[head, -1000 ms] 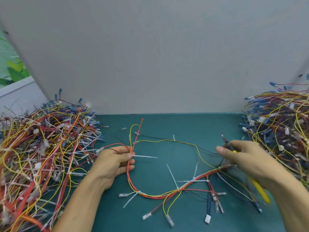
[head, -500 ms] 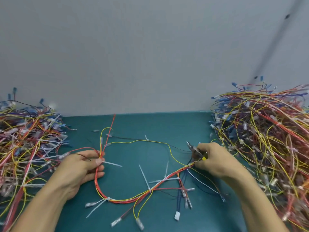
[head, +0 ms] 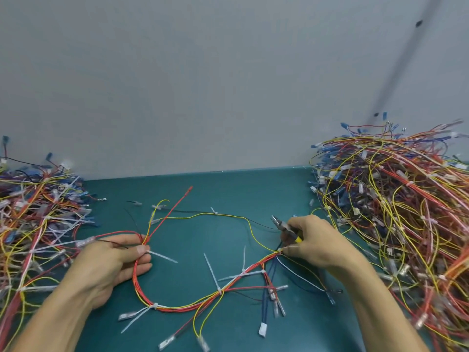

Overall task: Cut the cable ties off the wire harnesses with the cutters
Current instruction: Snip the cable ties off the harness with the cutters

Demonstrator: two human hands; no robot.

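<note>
A wire harness of red, yellow and blue wires loops across the green table between my hands. Several white cable ties stick out along it. My left hand pinches the left end of the harness beside a tie. My right hand holds the cutters, which have a yellow handle; the metal jaws point up and left. The same hand's fingers press on the harness's right end, where another tie sits.
A big tangled pile of harnesses fills the right side of the green table. Another pile lies at the left. A grey wall stands behind. Loose connectors lie near the front.
The view has swung right, showing more of the right pile. My right hand with the cutters has moved left to the harness's right end. My left hand keeps its hold.
</note>
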